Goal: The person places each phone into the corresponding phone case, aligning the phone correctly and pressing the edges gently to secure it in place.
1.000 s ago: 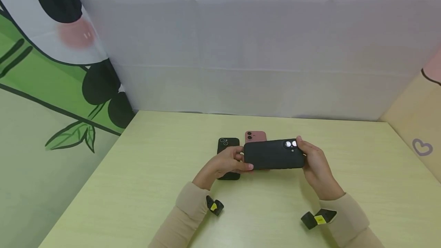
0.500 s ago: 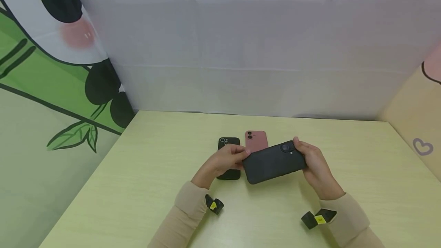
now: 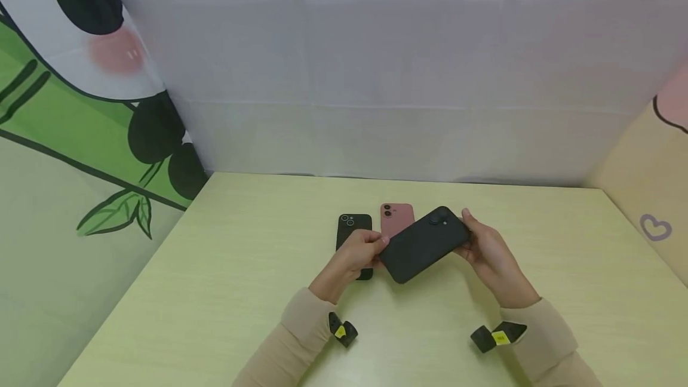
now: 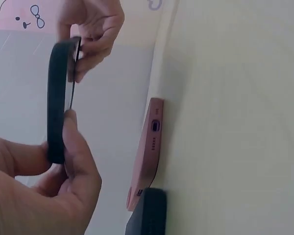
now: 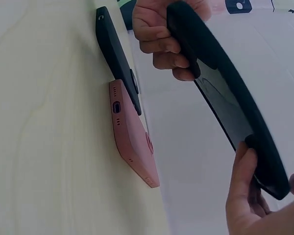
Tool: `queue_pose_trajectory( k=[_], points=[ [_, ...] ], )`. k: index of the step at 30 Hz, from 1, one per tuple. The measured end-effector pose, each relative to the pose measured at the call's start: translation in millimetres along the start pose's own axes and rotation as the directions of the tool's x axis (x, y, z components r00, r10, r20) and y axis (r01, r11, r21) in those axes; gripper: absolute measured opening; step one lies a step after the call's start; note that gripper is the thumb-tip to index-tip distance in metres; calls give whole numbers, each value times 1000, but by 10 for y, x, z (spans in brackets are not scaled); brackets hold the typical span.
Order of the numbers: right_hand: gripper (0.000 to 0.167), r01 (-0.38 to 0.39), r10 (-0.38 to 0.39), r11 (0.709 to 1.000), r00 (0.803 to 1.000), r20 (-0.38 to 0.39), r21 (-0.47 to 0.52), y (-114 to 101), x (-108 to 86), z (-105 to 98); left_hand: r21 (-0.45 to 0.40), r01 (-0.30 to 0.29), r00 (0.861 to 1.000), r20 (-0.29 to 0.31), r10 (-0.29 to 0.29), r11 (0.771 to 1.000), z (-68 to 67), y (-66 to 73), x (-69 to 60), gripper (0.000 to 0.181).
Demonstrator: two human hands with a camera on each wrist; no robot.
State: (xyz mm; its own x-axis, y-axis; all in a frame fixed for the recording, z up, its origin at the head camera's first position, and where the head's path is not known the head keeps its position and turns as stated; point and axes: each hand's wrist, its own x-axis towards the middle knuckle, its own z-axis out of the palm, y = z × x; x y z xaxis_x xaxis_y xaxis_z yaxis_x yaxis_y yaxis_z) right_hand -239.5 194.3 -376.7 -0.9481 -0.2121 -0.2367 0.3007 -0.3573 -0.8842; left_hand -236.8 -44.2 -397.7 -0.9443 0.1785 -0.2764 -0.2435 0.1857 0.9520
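Note:
In the head view a black phone in a black case (image 3: 426, 245) is held above the table, tilted, its camera end up and to the right. My left hand (image 3: 352, 258) pinches its lower left end between thumb and fingers. At the camera end my right hand (image 3: 489, 258) grips the edge. From the right wrist the black case (image 5: 235, 93) looks bowed, with a glossy glass-like face showing inside its rim. Behind it on the table lie a pink phone (image 3: 396, 217) and a second black phone (image 3: 355, 223), partly hidden by my left hand and the held phone.
Pale yellow-green table (image 3: 215, 291) runs back to a white sheet wall (image 3: 376, 76). A cartoon-printed panel (image 3: 70, 106) stands at the left and a cream one (image 3: 645, 196) at the right. Small black cameras sit on both wrists.
The held phone has turned from level to a slant, camera end raised, lower left end dropped. My left thumb has shifted onto its upper corner. The two phones on the table stay put.

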Motion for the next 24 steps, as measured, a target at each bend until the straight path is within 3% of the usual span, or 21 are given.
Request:
queue_pose_trajectory(
  k=[4,8,12,18,24],
  points=[
    [21,24,-25,999,999,27,39,25,-24,10,-48,14,998,-56,-17,999,36,-25,-37,26],
    [17,81,-82,996,996,42,35,52,-74,11,-103,12,998,-54,-17,995,70,-38,-90,26],
    [14,103,-103,995,995,3,6,68,-123,5,-138,23,999,-41,-29,990,103,-49,-142,25],
    [15,64,-66,998,993,-94,-31,57,-196,-22,-154,41,997,78,-29,987,149,-70,-206,23],
    [20,37,-40,999,991,-130,-30,92,-199,-46,-127,35,978,208,-7,991,198,-106,-288,26]
  ],
)
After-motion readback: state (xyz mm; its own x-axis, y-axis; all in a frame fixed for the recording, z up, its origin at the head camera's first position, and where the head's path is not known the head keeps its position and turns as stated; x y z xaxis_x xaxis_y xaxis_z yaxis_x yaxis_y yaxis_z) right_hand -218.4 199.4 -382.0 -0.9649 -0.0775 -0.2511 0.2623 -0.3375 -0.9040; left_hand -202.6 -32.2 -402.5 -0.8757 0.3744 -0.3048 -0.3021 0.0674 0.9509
